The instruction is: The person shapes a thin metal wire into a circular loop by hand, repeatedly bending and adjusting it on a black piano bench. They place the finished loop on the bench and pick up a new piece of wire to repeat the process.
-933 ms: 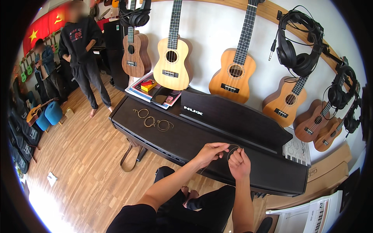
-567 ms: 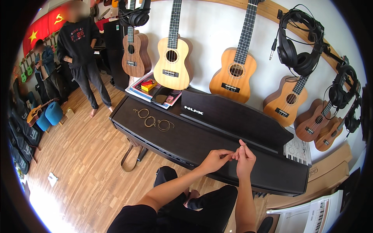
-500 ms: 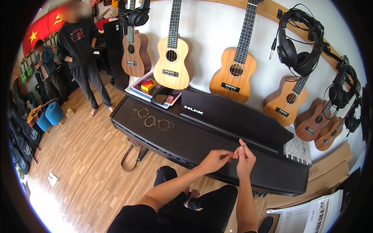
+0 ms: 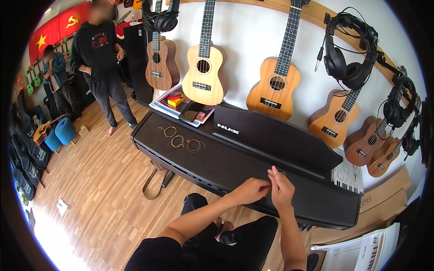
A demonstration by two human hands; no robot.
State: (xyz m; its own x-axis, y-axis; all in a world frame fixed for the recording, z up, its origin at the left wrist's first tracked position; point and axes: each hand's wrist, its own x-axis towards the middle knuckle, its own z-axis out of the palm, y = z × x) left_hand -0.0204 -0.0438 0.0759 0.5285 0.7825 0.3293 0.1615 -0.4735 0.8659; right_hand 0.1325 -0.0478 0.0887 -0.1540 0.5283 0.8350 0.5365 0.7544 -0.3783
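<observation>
Both hands meet over the closed lid of the black digital piano [image 4: 235,167]. Left hand [image 4: 251,189] and right hand [image 4: 281,187] pinch a thin coiled string [image 4: 281,173] between fingertips, just above the lid. Three coiled strings [image 4: 181,141] lie further left.

Music shop: ukuleles [image 4: 204,67] and headphones [image 4: 346,61] hang along the wall at the top of the frame; a closed digital piano [image 4: 235,167] occupies the centre.
</observation>
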